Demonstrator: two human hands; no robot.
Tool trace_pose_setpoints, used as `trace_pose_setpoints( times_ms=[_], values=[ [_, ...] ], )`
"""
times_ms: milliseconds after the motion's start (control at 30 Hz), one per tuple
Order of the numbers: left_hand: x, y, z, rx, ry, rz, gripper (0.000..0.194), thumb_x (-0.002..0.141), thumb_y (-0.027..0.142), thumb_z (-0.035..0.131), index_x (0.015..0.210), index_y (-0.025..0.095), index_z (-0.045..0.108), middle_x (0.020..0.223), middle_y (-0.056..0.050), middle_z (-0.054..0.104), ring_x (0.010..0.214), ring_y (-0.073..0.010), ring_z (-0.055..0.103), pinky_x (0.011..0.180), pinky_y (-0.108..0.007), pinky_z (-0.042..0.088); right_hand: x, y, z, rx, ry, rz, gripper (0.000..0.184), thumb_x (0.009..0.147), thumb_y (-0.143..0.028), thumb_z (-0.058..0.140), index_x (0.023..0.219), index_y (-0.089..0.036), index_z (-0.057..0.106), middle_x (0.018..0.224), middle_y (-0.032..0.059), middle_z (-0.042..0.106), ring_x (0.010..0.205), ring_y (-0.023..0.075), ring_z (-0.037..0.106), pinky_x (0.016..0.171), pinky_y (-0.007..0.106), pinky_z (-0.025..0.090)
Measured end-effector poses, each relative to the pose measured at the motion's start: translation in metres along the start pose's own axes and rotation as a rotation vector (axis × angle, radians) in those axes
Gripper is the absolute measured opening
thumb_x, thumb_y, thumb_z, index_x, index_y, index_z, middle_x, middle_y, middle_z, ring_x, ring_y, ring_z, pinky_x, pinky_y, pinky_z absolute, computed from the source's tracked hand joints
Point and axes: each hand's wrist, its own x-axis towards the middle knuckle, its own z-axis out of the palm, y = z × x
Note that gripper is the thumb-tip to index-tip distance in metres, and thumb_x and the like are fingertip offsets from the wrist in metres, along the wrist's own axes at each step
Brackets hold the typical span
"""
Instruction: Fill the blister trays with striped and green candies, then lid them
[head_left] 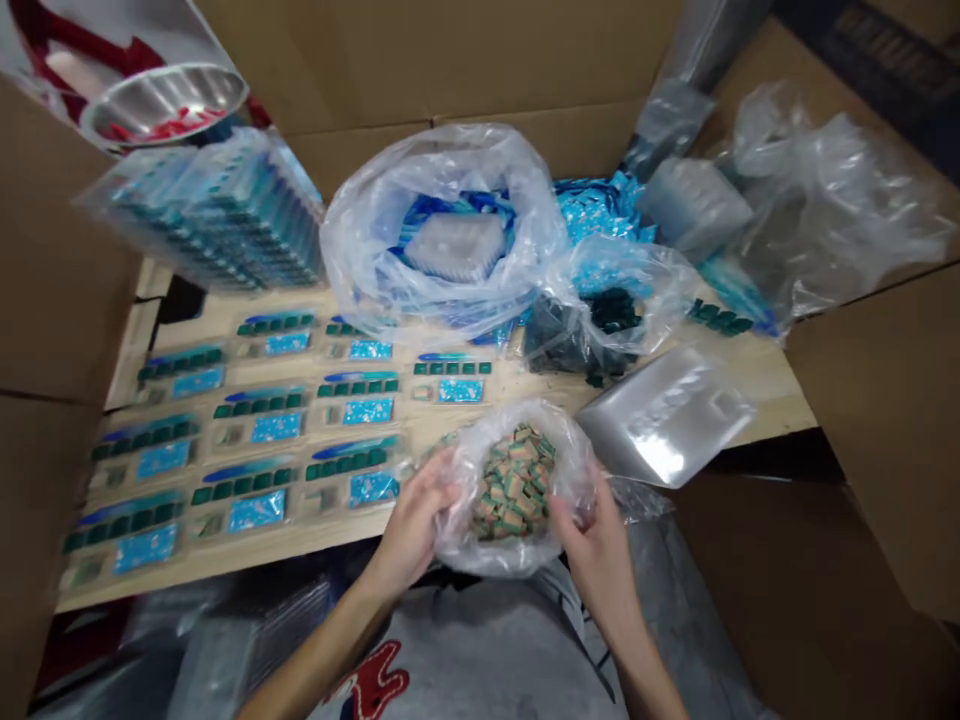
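Note:
My left hand (420, 515) and my right hand (592, 520) grip opposite sides of a clear plastic bag (465, 540). The bag's mouth is spread wide, showing many small tan-and-green blocks (517, 480) inside. It is held at the table's front edge, close to my body. Just right of my right hand lies a clear plastic blister tray (667, 415). To the left of my left hand is a filled blister tray (352, 475), with a blue-green pointed strip, dark green squares and a light blue packet in it.
Rows of filled trays (259, 425) cover the left of the wooden table (217, 585). Behind stand stacked trays (217, 210), a large bag (352, 230) of blue pieces, and a bag (559, 340) of dark green pieces. A metal bowl (165, 100) holds red pieces. Cardboard walls (480, 60) surround the table.

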Motion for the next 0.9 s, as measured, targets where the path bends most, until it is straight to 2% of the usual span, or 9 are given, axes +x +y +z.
trace_pose_setpoints(
  times_ms=[67,133,267,400,467,533,633,767,900],
  values=[
    [-0.015,0.01,-0.005,-0.143,-0.017,-0.007,0.039,0.061,0.032,0.068,0.098,0.019,0.068,0.061,0.002,0.061,0.048,-0.0133,0.052,0.047,-0.024,0.044,-0.01,-0.01,-0.007,0.089,-0.009,-0.034,0.047,0.084,-0.042,0.063,0.123,-0.019,0.051,0.113,0.0114,0.068,0.1,0.0252,0.069,0.083,0.037,0.06],
    [-0.022,0.019,-0.009,-0.29,-0.067,0.011,0.036,0.055,0.026,0.073,0.09,0.02,0.07,0.056,0.003,0.059,0.042,-0.0109,0.046,0.04,-0.022,0.039,-0.017,-0.023,-0.014,0.187,-0.02,-0.115,0.036,0.086,-0.029,0.065,0.118,-0.023,0.051,0.099,0.0046,0.07,0.082,0.0192,0.071,0.07,0.029,0.06],
    [-0.015,0.029,-0.003,-0.475,-0.134,0.092,0.03,0.056,0.024,0.07,0.085,0.019,0.067,0.047,0.005,0.052,0.034,-0.0087,0.037,0.033,-0.019,0.031,-0.012,-0.048,-0.017,0.241,0.028,-0.351,0.03,0.086,-0.017,0.06,0.114,-0.027,0.053,0.084,-0.0004,0.067,0.065,0.0162,0.065,0.053,0.024,0.054],
    [-0.007,0.033,0.001,-0.525,-0.183,0.175,0.01,0.057,0.022,0.067,0.062,0.016,0.061,0.039,0.005,0.043,0.031,-0.0071,0.032,0.032,-0.019,0.031,0.001,-0.061,-0.01,0.209,0.041,-0.51,0.032,0.085,-0.013,0.059,0.113,-0.028,0.055,0.086,-0.0005,0.065,0.066,0.0158,0.063,0.054,0.024,0.053],
    [-0.007,0.036,-0.003,-0.534,-0.139,0.183,0.011,0.056,0.02,0.066,0.054,0.016,0.057,0.04,0.003,0.048,0.031,-0.0071,0.035,0.032,-0.019,0.033,0.002,-0.063,-0.005,0.197,0.029,-0.55,0.033,0.084,-0.012,0.059,0.114,-0.027,0.055,0.09,0.0007,0.066,0.069,0.0162,0.064,0.057,0.025,0.053],
    [-0.007,0.038,-0.01,-0.551,-0.095,0.198,0.007,0.055,0.02,0.065,0.058,0.015,0.061,0.046,0.002,0.056,0.031,-0.0077,0.038,0.031,-0.019,0.033,-0.001,-0.065,0.0,0.202,-0.023,-0.586,0.037,0.083,-0.011,0.061,0.116,-0.026,0.055,0.088,0.0002,0.065,0.067,0.0159,0.063,0.055,0.024,0.052],
    [-0.008,0.042,-0.018,-0.571,-0.097,0.222,0.008,0.054,0.018,0.065,0.061,0.015,0.064,0.041,0.004,0.052,0.029,-0.0076,0.037,0.029,-0.018,0.031,-0.004,-0.072,0.008,0.275,-0.074,-0.579,0.036,0.083,-0.011,0.061,0.115,-0.027,0.055,0.088,-0.0007,0.066,0.069,0.0149,0.065,0.057,0.023,0.052],
    [-0.014,0.046,-0.023,-0.554,-0.097,0.26,0.011,0.061,0.021,0.069,0.06,0.015,0.061,0.041,0.004,0.048,0.032,-0.0071,0.037,0.03,-0.017,0.033,-0.003,-0.092,0.01,0.429,-0.112,-0.441,0.028,0.084,-0.014,0.06,0.109,-0.027,0.058,0.091,-0.0017,0.068,0.071,0.0133,0.065,0.058,0.022,0.05],
    [-0.018,0.047,-0.029,-0.384,-0.047,0.284,0.018,0.069,0.031,0.073,0.066,0.017,0.062,0.044,0.006,0.05,0.031,-0.0079,0.039,0.028,-0.018,0.032,-0.004,-0.106,0.006,0.568,-0.102,-0.329,0.021,0.083,-0.019,0.063,0.104,-0.025,0.061,0.085,-0.0012,0.069,0.067,0.0137,0.064,0.055,0.023,0.049]
  ],
)
